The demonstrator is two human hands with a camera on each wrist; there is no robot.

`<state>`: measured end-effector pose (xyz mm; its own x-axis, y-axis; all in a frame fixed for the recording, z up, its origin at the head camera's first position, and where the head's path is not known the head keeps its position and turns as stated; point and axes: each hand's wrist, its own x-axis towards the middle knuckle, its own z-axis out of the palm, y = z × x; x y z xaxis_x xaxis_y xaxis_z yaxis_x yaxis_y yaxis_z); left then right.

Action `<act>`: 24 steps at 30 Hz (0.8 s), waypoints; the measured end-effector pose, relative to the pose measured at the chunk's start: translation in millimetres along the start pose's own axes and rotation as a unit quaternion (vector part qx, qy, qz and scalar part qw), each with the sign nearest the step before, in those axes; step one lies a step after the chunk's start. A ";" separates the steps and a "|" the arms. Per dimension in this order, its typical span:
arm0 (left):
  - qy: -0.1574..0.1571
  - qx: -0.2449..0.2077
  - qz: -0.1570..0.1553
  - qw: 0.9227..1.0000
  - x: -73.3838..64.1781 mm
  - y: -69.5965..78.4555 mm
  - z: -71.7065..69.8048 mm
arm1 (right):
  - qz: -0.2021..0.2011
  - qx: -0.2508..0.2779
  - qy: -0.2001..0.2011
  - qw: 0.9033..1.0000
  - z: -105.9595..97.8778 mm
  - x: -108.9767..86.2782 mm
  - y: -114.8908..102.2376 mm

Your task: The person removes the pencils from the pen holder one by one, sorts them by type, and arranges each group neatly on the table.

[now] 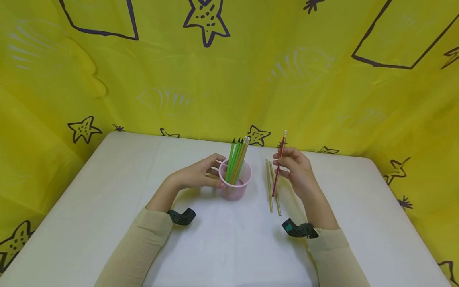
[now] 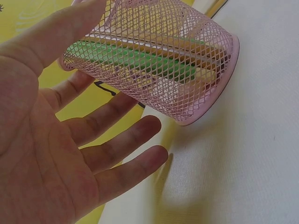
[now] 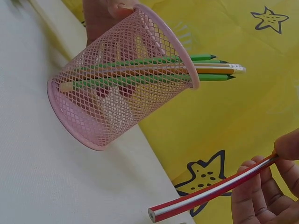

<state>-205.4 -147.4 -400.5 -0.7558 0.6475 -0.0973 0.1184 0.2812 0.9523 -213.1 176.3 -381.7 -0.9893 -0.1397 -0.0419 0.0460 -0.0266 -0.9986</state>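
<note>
A pink mesh pencil cup (image 1: pixel 234 193) stands on the table, holding several green pencils (image 1: pixel 231 161) with dark points and gold pencils (image 1: pixel 241 162) with pale eraser ends. My left hand (image 1: pixel 201 172) grips the cup at its left side, thumb on the near wall by the rim; its other fingers (image 2: pixel 126 175) spread out beside the mesh. Between the thumb and fingers of my right hand (image 1: pixel 295 169) is a red pencil (image 3: pixel 210 191) with a silvery stripe, eraser end up and flat end down. Below it, two gold pencils (image 1: pixel 269 191) lie on the table.
The table has a white cover (image 1: pixel 222 247). Behind it and at both sides hangs a yellow curtain (image 1: pixel 229 87) printed with starfish and fish. A dark band with a small camera sits on each wrist, the right one (image 1: pixel 299 229) close over the table.
</note>
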 end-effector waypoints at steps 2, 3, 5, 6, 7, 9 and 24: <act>0.001 0.000 -0.002 1.000 -0.4 0.4 0.2 | 0.001 0.001 0.000 1.000 0.0 0.0 0.2; 0.001 0.000 -0.003 1.000 -0.6 0.6 0.4 | 0.001 0.000 0.001 1.000 0.1 0.0 0.3; 0.000 0.000 -0.003 1.000 -0.9 1.0 0.7 | 0.003 -0.003 0.002 1.000 0.3 -0.1 0.5; 0.000 0.000 -0.003 1.000 -0.9 1.1 0.8 | 0.003 -0.004 0.002 1.000 0.3 0.0 0.7; 0.000 0.000 -0.003 1.000 -0.9 1.1 0.8 | 0.004 -0.005 0.002 1.000 0.3 0.0 0.9; -0.001 0.000 -0.002 1.000 -0.6 0.9 0.8 | 0.005 -0.009 0.004 1.000 0.3 0.1 1.1; 0.000 0.004 -0.004 1.000 -0.2 0.8 0.2 | 0.003 -0.004 0.003 1.000 2.5 -0.6 -0.6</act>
<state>-205.1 -147.2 -399.8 -0.7573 0.6446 -0.1047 0.1169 0.2916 0.9494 -212.2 173.9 -381.0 -0.9898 -0.1347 -0.0471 0.0500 -0.0186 -0.9986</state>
